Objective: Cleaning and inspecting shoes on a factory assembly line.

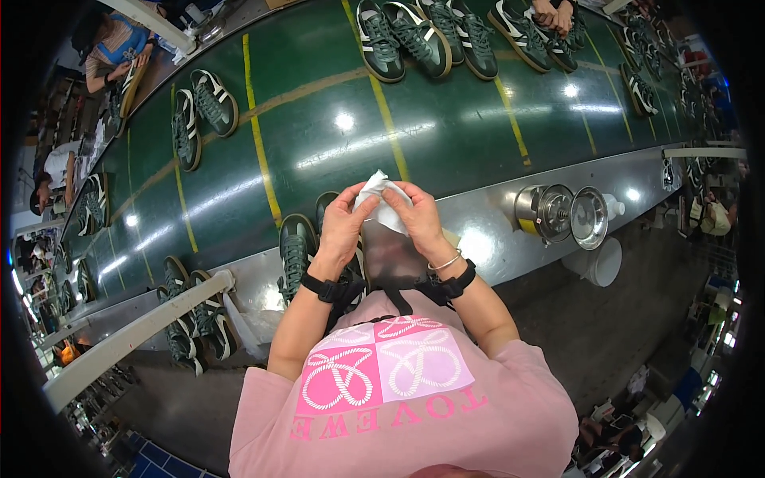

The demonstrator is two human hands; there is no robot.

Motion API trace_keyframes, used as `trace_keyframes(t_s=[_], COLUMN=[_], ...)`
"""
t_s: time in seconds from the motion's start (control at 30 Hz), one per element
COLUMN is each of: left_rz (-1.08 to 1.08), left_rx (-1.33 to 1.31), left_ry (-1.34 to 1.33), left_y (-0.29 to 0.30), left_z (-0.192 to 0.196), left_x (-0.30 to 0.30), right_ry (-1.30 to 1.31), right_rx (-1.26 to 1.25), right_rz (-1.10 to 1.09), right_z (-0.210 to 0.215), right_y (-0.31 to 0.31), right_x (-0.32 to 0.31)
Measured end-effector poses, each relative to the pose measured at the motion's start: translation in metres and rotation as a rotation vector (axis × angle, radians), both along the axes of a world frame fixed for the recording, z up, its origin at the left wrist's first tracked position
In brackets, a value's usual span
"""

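The long dark-green conveyor counter (335, 119) carries dark green lace-up sneakers (296, 251) just below my wrists. Between both hands, above its near edge, I hold a crumpled white cloth (381, 199): light, soft, best pinched at its edges. My left hand (344, 223) and right hand (418, 215) are raised, fingers pinching it.

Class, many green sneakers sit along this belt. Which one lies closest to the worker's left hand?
The dark green sneaker just left of the left hand, at the belt's near edge; the others lie farther off.

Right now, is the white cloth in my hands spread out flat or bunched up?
Bunched up. The white cloth is crumpled between the left hand and right hand, with creased folds poking above the fingers, not flat.
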State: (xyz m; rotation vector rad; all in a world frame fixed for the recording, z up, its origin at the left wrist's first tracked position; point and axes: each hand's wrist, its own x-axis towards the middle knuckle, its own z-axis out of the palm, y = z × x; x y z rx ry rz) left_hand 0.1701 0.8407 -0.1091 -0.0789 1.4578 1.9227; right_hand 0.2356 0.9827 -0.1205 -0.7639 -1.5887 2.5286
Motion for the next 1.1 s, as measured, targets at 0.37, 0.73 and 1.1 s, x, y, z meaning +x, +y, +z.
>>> trace_keyframes(t_s=[0.37,0.73,1.1], left_rz=[0.083,0.064,0.074], left_rx=[0.332,0.166,0.187], left_ry=[-0.332,-0.349,-0.253], left_y=[0.003,0.01,0.014], left_z=[-0.012,-0.01,-0.01], left_x=[-0.005,-0.003,-0.002], right_ry=[0.026,0.017,0.055], right_rx=[0.061,0.111,0.272], right_rz=[-0.012,-0.048,0.002], right_z=[-0.005,-0.002,-0.011], right_y=[0.01,0.01,0.018], right_x=[-0.005,-0.009,-0.016])
